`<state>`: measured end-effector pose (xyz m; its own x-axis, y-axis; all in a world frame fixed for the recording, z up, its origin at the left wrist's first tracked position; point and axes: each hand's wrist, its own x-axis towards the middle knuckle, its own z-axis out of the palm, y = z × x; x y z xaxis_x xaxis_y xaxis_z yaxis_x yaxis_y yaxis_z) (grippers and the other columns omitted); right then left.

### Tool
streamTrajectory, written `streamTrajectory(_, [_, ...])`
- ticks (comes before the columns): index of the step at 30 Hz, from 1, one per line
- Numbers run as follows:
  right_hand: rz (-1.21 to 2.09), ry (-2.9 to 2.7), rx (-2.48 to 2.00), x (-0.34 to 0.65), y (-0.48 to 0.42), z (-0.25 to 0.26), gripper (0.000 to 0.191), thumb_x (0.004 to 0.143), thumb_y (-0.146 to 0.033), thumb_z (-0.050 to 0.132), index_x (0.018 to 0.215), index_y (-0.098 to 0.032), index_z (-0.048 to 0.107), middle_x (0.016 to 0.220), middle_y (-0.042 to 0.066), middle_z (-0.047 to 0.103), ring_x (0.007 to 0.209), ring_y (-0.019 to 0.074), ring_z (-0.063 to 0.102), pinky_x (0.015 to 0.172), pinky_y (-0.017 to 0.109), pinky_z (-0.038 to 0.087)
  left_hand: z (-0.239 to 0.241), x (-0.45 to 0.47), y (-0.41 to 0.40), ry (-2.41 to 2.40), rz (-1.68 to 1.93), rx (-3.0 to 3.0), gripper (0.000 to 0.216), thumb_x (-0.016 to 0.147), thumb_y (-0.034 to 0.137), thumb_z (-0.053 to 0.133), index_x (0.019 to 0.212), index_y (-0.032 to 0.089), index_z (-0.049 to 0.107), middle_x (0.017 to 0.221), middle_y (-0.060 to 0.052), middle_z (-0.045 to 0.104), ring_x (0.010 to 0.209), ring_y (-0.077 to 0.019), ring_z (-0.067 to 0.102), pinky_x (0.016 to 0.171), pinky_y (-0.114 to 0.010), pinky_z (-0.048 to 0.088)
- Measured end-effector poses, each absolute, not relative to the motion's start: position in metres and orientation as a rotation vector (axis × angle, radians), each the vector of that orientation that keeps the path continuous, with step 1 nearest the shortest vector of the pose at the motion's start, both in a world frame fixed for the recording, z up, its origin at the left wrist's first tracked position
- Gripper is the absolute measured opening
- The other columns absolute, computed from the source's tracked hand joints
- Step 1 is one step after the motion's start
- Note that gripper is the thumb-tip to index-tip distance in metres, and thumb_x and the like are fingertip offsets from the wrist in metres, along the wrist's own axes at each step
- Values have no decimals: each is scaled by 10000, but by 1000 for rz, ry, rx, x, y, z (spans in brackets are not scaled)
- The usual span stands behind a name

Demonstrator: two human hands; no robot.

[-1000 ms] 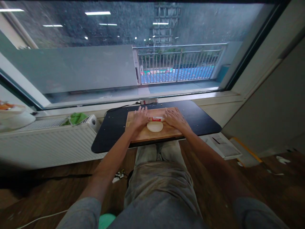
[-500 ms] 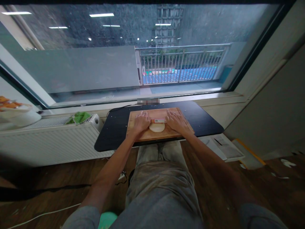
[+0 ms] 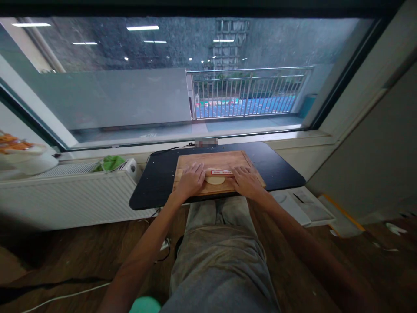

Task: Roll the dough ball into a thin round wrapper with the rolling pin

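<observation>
A round, flat piece of pale dough point(image 3: 215, 180) lies on a wooden cutting board point(image 3: 224, 159). Across it rests a rolling pin point(image 3: 221, 173) with a red and white label, and dough shows on both its near and far sides. My left hand point(image 3: 191, 179) is on the pin's left end, with the fingers pointing forward over it. At the right end, my right hand point(image 3: 246, 180) bears down on the pin in the same way. Both palms hide the pin's ends.
Under the board is a black table point(image 3: 156, 182) with rounded corners, close to the window sill. A white radiator point(image 3: 91, 195) with a green cloth point(image 3: 112, 163) stands at left. White boxes point(image 3: 302, 206) sit below the table's right side.
Both hands have drawn the rolling pin toward me, from the far edge of the dough to across its middle. The view has tilted up slightly.
</observation>
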<state>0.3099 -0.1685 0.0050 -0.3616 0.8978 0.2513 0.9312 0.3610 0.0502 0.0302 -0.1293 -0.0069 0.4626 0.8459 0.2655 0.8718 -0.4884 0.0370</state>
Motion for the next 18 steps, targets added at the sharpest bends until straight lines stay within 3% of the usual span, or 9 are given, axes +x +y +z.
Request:
streamTrajectory(3, [-263,-2525,-1633,317,-168,6,521,1150,-304,434,1627,-150,577,1462,209,726,1347,364,646,1145,473,455,-8,24,-130,-1526,-425,-2645,504,1181,378,338,1527,222,669,1478,-143,729,1395,-307,617,1212,-490,482])
streamTrajectory(6, [-257,-2535,-1595,324,-156,8,494,1147,-302,467,1609,-183,596,1470,182,722,1340,344,656,1174,479,444,-1,20,-121,-1511,-461,-2655,443,1158,377,432,1470,244,716,1403,-140,750,1336,-327,618,1188,-516,489])
streamTrajectory(8, [-246,-2524,-1549,327,-142,11,496,1149,-338,494,1619,-211,589,1482,157,721,1364,326,656,1257,509,386,7,18,-109,-1509,-491,-2660,425,1136,365,491,1469,231,718,1411,-141,742,1334,-326,611,1199,-511,481])
streamTrajectory(11, [-216,-2508,-1506,329,-117,17,488,1144,-351,521,1609,-230,607,1489,144,729,1413,314,642,1349,568,260,18,19,-86,-1535,-524,-2638,435,1158,310,420,1469,234,715,1433,-125,737,1336,-299,608,1165,-471,500])
streamTrajectory(18, [-129,-2587,-1579,328,-85,18,495,1159,-349,506,1615,-192,616,1545,178,695,1443,327,627,1277,524,339,18,23,-60,-1556,-451,-2676,397,1156,384,462,1317,251,799,1318,-105,795,1209,-288,665,1093,-431,519])
